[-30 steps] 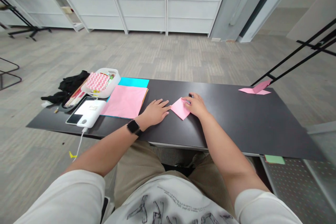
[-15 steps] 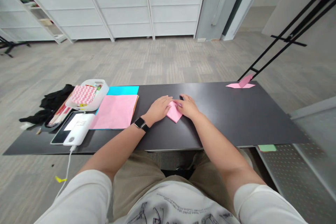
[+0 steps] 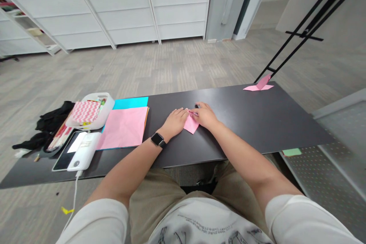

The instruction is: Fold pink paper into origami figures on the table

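Note:
A small piece of folded pink paper [image 3: 191, 124] lies on the dark table, a pointed corner facing me. My left hand [image 3: 175, 122], with a black watch [image 3: 157, 139] at its wrist, rests flat against the paper's left side, fingers stretched out. My right hand [image 3: 206, 115] is curled over the right side, its thumb and fingers closing on the paper near the upper edge. A small dark spot shows by its fingertips; I cannot make out what it is. Both hands cover much of the paper's upper part.
Pink sheets [image 3: 126, 127] lie over a blue sheet [image 3: 131, 102] on the left. Beyond them are a white basket [image 3: 108, 108], a tablet [image 3: 61, 163] and a white power bank [image 3: 85, 150] with a cable. A folded pink paper figure [image 3: 259, 87] stands at the far right corner.
The view has shifted and tilted slightly. Both hands stay at the folded paper, with the left one lying a little more over its left side.

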Tool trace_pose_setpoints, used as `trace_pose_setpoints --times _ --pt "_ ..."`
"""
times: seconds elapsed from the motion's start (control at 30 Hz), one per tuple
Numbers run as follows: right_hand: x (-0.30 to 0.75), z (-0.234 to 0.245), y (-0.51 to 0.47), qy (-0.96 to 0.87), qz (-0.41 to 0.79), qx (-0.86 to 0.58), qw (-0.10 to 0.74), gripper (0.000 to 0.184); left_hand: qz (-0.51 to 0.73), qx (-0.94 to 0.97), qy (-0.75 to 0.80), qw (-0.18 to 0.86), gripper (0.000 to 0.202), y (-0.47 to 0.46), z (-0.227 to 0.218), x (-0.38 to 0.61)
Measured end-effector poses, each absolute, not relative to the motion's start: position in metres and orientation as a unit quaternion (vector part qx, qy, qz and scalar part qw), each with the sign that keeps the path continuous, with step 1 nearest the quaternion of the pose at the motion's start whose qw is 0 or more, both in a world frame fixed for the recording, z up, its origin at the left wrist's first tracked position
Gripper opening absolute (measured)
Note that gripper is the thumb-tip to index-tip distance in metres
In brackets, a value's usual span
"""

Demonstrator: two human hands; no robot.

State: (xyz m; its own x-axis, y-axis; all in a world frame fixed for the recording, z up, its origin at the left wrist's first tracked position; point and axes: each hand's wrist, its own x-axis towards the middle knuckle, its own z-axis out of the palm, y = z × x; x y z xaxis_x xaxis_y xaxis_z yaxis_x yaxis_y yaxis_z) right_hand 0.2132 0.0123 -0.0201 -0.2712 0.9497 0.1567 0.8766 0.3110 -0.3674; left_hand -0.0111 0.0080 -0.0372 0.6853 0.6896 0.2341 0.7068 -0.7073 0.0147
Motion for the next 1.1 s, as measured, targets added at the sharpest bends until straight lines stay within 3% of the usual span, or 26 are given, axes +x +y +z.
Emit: trace_pose_setpoints --times 0.67,0.73,0.93,1.1 --pt "0.292 0.008 -0.041 -0.862 0.004 -0.494 0.109 0.026 -0.105 -0.913 -0.394 0.014 0.043 0.004 -0.027 -0.012" --pt "0.296 0.013 -0.027 -0.862 0.022 -0.491 0.127 0.022 -0.105 -0.913 -0.395 0.004 0.042 0.005 -0.028 -0.012" --pt "0.264 0.022 0.028 -0.788 0.099 -0.539 0.282 0.027 -0.129 -0.906 -0.404 0.004 0.039 0.006 -0.022 -0.015" --pt "0.218 -0.006 0.042 -0.755 0.156 -0.552 0.319 0.032 -0.151 -0.895 -0.421 -0.008 0.034 0.014 -0.013 -0.025"
